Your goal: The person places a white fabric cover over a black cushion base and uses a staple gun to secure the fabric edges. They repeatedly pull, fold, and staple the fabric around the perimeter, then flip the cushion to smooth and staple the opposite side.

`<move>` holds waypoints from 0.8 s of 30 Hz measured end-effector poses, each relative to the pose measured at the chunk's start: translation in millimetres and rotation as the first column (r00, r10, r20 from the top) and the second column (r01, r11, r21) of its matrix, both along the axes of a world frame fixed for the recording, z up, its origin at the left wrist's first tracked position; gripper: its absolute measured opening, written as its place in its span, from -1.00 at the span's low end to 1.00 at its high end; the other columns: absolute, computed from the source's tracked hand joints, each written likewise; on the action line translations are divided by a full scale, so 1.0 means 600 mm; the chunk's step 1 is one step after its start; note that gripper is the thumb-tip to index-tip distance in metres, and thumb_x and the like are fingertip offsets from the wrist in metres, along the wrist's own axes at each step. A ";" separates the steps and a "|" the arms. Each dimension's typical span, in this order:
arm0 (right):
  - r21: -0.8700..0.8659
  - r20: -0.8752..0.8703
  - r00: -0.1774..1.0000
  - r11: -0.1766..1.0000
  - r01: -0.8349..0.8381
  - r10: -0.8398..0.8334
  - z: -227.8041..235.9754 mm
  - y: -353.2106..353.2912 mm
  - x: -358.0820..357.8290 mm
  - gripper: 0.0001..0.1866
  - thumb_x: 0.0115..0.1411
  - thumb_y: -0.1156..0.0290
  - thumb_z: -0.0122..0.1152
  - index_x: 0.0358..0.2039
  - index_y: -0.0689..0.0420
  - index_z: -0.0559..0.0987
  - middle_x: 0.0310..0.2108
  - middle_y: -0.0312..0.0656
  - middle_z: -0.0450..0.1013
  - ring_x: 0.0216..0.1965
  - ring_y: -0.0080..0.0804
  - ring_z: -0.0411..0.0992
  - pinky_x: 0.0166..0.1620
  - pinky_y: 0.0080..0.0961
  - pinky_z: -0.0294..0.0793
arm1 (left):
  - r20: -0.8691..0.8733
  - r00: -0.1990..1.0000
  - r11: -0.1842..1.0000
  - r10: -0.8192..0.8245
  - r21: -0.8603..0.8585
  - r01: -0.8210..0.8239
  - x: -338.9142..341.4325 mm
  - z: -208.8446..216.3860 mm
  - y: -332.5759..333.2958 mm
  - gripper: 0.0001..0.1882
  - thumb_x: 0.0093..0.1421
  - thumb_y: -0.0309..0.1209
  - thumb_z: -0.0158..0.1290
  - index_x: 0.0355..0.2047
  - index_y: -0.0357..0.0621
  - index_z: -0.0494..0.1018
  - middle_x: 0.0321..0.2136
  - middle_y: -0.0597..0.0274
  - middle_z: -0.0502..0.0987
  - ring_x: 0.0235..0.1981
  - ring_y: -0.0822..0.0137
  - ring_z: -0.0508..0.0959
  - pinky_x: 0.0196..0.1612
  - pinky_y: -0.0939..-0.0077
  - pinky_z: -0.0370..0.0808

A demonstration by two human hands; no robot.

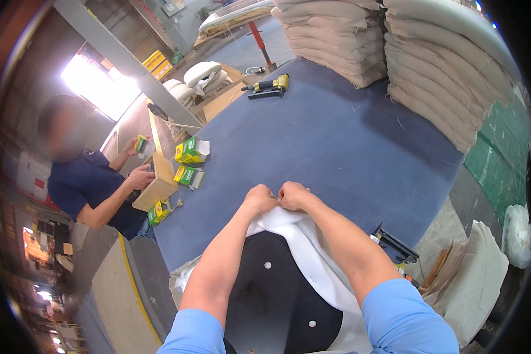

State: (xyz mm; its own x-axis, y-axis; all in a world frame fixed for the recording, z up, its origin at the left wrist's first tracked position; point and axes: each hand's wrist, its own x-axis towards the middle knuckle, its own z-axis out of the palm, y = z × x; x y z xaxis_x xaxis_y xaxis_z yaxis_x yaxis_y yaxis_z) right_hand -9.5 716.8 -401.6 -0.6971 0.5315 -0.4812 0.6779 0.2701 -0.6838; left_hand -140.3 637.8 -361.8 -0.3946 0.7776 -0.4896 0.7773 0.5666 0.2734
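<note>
My left hand [261, 199] and my right hand [293, 196] come together over the blue-grey table, fingers closed on the far edge of a white fabric [280, 220]. The fabric wraps loosely around a black, rounded panel [280, 295] that lies near my body, with a few light round holes showing in it. White folds run along the panel's right side. A tiny item between my fingertips cannot be made out. My forearms hide part of the fabric on both sides.
A yellow-and-black staple gun [268, 87] lies at the table's far edge; another black tool [395, 243] rests at its right edge. Tall stacks of beige cushions [442, 71] stand far right. At left, a person [91, 183] handles small boxes beside green-yellow cartons [192, 150] and a wooden box [158, 184].
</note>
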 end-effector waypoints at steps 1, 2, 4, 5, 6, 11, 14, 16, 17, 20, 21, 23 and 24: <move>-0.023 0.020 1.000 1.000 -0.013 0.013 0.003 0.003 -0.001 -0.80 0.15 0.35 0.32 -0.20 -0.01 0.76 -0.10 -0.07 0.69 0.07 -0.05 0.59 0.25 0.00 0.35 | 0.051 0.998 0.999 0.033 0.011 -0.034 -0.004 -0.001 -0.004 -0.68 0.12 -0.30 0.23 -0.18 -0.24 0.72 -0.13 -0.17 0.71 -0.05 -0.02 0.72 0.04 0.17 0.63; -0.026 0.027 1.000 1.000 -0.011 0.012 0.005 0.005 0.000 -0.80 0.14 0.35 0.33 -0.21 -0.01 0.76 -0.10 -0.07 0.69 0.07 -0.04 0.58 0.26 0.02 0.34 | 0.080 0.996 0.999 0.038 0.016 -0.039 -0.007 -0.003 -0.004 -0.68 0.12 -0.31 0.22 -0.18 -0.24 0.72 -0.14 -0.17 0.72 -0.05 -0.01 0.72 0.03 0.17 0.63; -0.033 0.039 0.999 0.999 -0.016 0.017 0.010 0.005 -0.003 -0.80 0.13 0.36 0.33 -0.21 0.00 0.76 -0.09 -0.07 0.69 0.09 -0.02 0.58 0.28 0.05 0.32 | 0.135 0.989 0.998 0.056 0.022 -0.059 -0.016 -0.010 -0.008 -0.67 0.11 -0.33 0.20 -0.17 -0.25 0.71 -0.17 -0.17 0.72 -0.07 0.00 0.73 0.02 0.17 0.62; -0.025 0.034 0.999 1.000 -0.017 0.018 0.011 0.001 -0.005 -0.80 0.13 0.36 0.33 -0.21 0.00 0.76 -0.08 -0.07 0.69 0.09 -0.02 0.57 0.29 0.05 0.31 | 0.134 0.989 0.998 0.062 0.023 -0.066 -0.021 -0.015 -0.011 -0.67 0.11 -0.34 0.20 -0.16 -0.25 0.71 -0.17 -0.17 0.72 -0.07 0.01 0.73 0.02 0.17 0.62; -0.018 0.028 0.999 1.000 -0.020 0.020 0.012 -0.003 -0.007 -0.79 0.14 0.36 0.33 -0.20 0.00 0.76 -0.07 -0.07 0.68 0.10 -0.02 0.57 0.30 0.05 0.30 | 0.133 0.989 0.997 0.068 0.024 -0.072 -0.027 -0.021 -0.014 -0.66 0.11 -0.34 0.20 -0.15 -0.26 0.70 -0.17 -0.17 0.72 -0.07 0.01 0.73 0.03 0.17 0.62; 0.023 -0.016 1.000 1.000 -0.005 0.005 -0.007 -0.006 -0.003 -0.79 0.16 0.35 0.31 -0.19 0.01 0.76 -0.07 -0.07 0.68 0.08 -0.06 0.57 0.30 0.07 0.32 | 0.159 0.986 0.999 0.051 -0.005 -0.051 -0.027 -0.022 -0.012 -0.64 0.12 -0.31 0.23 -0.13 -0.29 0.68 -0.19 -0.12 0.70 -0.11 0.06 0.70 -0.01 0.18 0.60; 0.041 -0.079 0.997 0.999 0.028 -0.025 -0.023 0.004 0.006 -0.76 0.16 0.36 0.32 -0.16 0.02 0.78 -0.14 -0.08 0.70 0.00 -0.10 0.62 0.20 0.05 0.42 | 0.177 0.982 0.997 0.071 -0.028 -0.068 -0.012 -0.014 0.000 -0.67 0.11 -0.27 0.25 -0.24 -0.31 0.68 -0.36 0.00 0.69 -0.26 0.21 0.67 -0.14 0.21 0.58; 0.011 -0.095 0.995 1.000 0.020 -0.019 -0.029 0.010 0.007 -0.75 0.16 0.36 0.32 -0.14 0.01 0.79 -0.14 -0.08 0.70 -0.01 -0.11 0.62 0.19 0.02 0.45 | 0.151 0.980 0.991 0.130 -0.036 -0.126 -0.004 -0.013 0.000 -0.65 0.09 -0.25 0.26 -0.27 -0.33 0.68 -0.37 0.00 0.68 -0.27 0.20 0.67 -0.13 0.22 0.58; 0.008 -0.102 0.995 1.000 0.012 -0.011 -0.028 0.008 0.004 -0.75 0.16 0.37 0.32 -0.15 0.01 0.79 -0.14 -0.08 0.70 -0.02 -0.12 0.63 0.18 0.01 0.46 | 0.128 0.985 0.994 0.112 -0.025 -0.110 -0.006 -0.015 0.000 -0.63 0.08 -0.24 0.26 -0.26 -0.34 0.68 -0.35 -0.04 0.69 -0.25 0.16 0.68 -0.11 0.21 0.59; 0.014 -0.107 0.994 1.000 0.006 -0.005 -0.029 0.011 0.003 -0.77 0.14 0.41 0.31 -0.19 0.03 0.78 -0.15 -0.08 0.71 -0.05 -0.13 0.64 0.15 -0.01 0.48 | 0.039 0.999 0.998 0.022 -0.055 -0.019 0.004 -0.016 0.013 -0.58 0.09 -0.22 0.26 -0.18 -0.36 0.68 -0.20 -0.16 0.70 -0.11 0.02 0.70 -0.02 0.17 0.60; 0.025 -0.106 0.994 1.000 0.012 -0.010 -0.030 0.012 0.004 -0.78 0.13 0.42 0.30 -0.21 0.04 0.78 -0.16 -0.08 0.71 -0.05 -0.12 0.63 0.14 0.00 0.47 | -0.009 1.000 0.994 -0.029 -0.108 0.028 0.011 -0.015 0.028 -0.55 0.11 -0.22 0.26 -0.12 -0.35 0.68 -0.10 -0.22 0.68 -0.03 -0.03 0.69 0.03 0.14 0.61; 0.045 -0.113 0.993 0.999 0.018 -0.013 -0.028 0.005 0.002 -0.78 0.12 0.43 0.28 -0.23 0.05 0.77 -0.16 -0.07 0.70 -0.05 -0.10 0.63 0.12 0.02 0.47 | -0.077 0.994 0.980 -0.077 -0.187 0.061 0.016 -0.016 0.039 -0.54 0.13 -0.22 0.26 -0.07 -0.34 0.69 -0.01 -0.26 0.67 0.05 -0.08 0.69 0.09 0.11 0.61; 0.059 -0.121 0.992 0.998 0.026 -0.018 -0.027 0.000 0.004 -0.78 0.12 0.43 0.27 -0.23 0.05 0.77 -0.17 -0.06 0.70 -0.05 -0.08 0.63 0.11 0.02 0.47 | -0.098 0.992 0.977 -0.081 -0.206 0.059 0.019 -0.017 0.042 -0.55 0.13 -0.23 0.26 -0.08 -0.33 0.70 -0.01 -0.26 0.67 0.05 -0.08 0.69 0.09 0.11 0.61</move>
State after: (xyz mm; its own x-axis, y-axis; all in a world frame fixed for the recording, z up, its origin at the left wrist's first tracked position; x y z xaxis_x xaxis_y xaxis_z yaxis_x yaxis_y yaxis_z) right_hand -6.9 716.5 -417.9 -0.7358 0.5728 -0.3613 0.5980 0.2990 -0.7437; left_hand -128.9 662.7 -371.7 -0.4006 0.6941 -0.5981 0.8352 0.5451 0.0732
